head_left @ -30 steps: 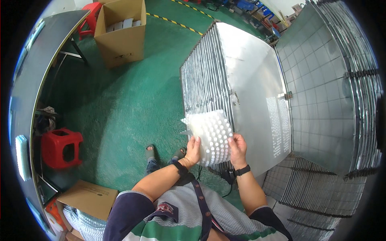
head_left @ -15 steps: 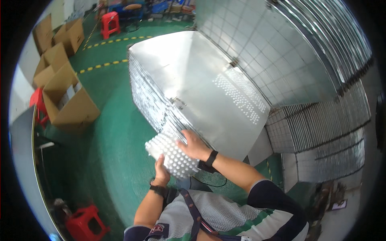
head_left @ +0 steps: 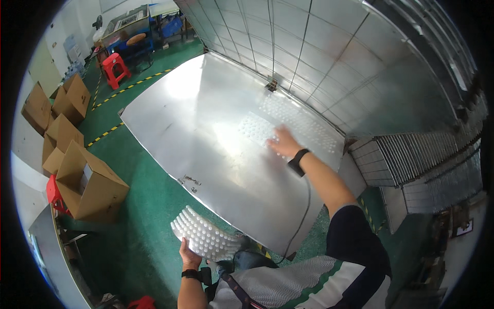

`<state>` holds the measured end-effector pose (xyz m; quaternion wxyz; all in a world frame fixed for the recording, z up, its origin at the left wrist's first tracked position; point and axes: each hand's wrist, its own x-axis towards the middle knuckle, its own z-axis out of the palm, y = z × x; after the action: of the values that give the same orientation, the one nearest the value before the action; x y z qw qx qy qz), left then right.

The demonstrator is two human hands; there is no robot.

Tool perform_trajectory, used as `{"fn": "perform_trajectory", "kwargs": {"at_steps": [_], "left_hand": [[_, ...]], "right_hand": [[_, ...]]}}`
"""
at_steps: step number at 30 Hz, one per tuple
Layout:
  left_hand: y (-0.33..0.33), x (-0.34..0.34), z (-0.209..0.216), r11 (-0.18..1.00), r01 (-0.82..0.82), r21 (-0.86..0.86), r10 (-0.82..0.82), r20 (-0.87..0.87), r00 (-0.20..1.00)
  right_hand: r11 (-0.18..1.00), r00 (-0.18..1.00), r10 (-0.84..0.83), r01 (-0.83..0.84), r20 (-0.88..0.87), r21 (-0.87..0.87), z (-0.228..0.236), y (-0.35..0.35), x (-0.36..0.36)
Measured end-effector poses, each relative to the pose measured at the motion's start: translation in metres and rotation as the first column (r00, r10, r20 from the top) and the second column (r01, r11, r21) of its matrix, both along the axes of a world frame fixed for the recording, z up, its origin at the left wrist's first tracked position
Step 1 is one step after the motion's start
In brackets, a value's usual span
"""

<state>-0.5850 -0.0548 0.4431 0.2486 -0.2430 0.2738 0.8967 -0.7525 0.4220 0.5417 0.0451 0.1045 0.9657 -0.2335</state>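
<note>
Left hand (head_left: pixel 190 255) grasping dotted plastic sheets (head_left: pixel 206 234), near left. Right hand (head_left: pixel 286 144) blurred, grip unclear, by dotted sheet (head_left: pixel 253 129) on metal panel (head_left: pixel 190 144), far right. I'd lay it flat, no overlap.

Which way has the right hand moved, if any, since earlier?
Yes: the right hand has gone from the held dotted sheet in over the metal panel, toward the grid rack.

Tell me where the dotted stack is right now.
In the head view, the dotted stack is below and left of centre, in the left hand, near the lower-left edge of the metal panel.
</note>
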Motion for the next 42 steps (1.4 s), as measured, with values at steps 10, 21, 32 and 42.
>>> {"fn": "perform_trajectory", "kwargs": {"at_steps": [10,21,32,42], "left_hand": [[0.026,-0.005,-0.009,0.997,-0.017,0.079,0.008,0.103,0.995],[0.061,-0.023,-0.037,0.990,-0.077,-0.115,0.103,0.241,0.965],[0.038,-0.030,-0.045,0.962,-0.031,0.273,-0.013,0.158,0.987],[0.063,-0.035,-0.048,0.963,0.007,-0.269,0.080,0.311,0.947]], "right_hand": [[0.943,0.954,-0.151,0.061,0.259,0.326,-0.005,0.023,0.023],[0.958,0.965,-0.113,0.042,0.237,0.285,-0.006,-0.179,0.116],[0.926,0.986,-0.001,-0.062,0.166,0.373,0.009,-0.280,0.183],[0.891,0.951,0.180,-0.267,0.252,0.367,-0.013,-0.353,0.197]]}}
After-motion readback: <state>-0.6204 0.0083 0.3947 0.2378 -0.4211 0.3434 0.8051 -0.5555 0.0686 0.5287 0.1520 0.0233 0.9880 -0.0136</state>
